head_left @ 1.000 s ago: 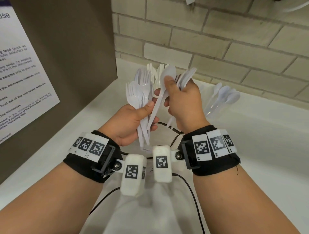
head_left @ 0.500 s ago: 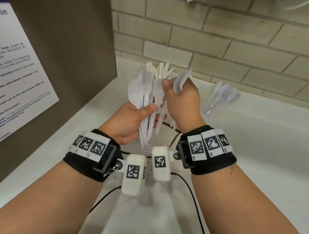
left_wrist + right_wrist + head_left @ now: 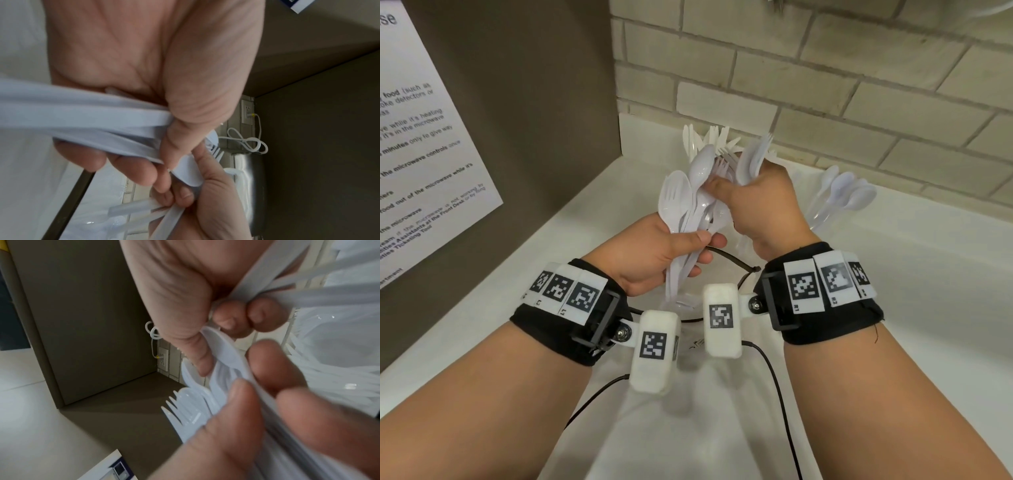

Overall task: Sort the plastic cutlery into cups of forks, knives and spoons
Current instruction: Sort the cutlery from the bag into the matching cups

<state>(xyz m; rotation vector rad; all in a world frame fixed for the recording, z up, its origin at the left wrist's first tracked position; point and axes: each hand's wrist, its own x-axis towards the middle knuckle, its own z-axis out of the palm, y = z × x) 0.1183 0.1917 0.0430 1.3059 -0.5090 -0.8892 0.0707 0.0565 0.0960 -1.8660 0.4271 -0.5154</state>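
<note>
Head view: the left hand point(image 3: 654, 250) grips a mixed cutlery bundle point(image 3: 685, 212) above the counter; the right hand point(image 3: 760, 202) holds some pieces and pinches one spoon point(image 3: 702, 168). Wrist views: both grips closed. Pulling could drag neighbouring pieces loose.

The white counter point(image 3: 928, 342) lies open to the right of and below both hands, apart from thin black cables point(image 3: 780, 373) trailing across it. The left side is closed by a brown panel point(image 3: 534, 102) carrying a printed notice point(image 3: 424, 147). The brick wall point(image 3: 825, 75) closes the back. A clear cup of spoons point(image 3: 839, 195) stands near the wall, just right of the right hand point(image 3: 763, 202). More cutlery point(image 3: 709, 140) stands upright behind the hands, before the wall. The left hand point(image 3: 650, 253) and right hand touch, leaving no passage between them.
</note>
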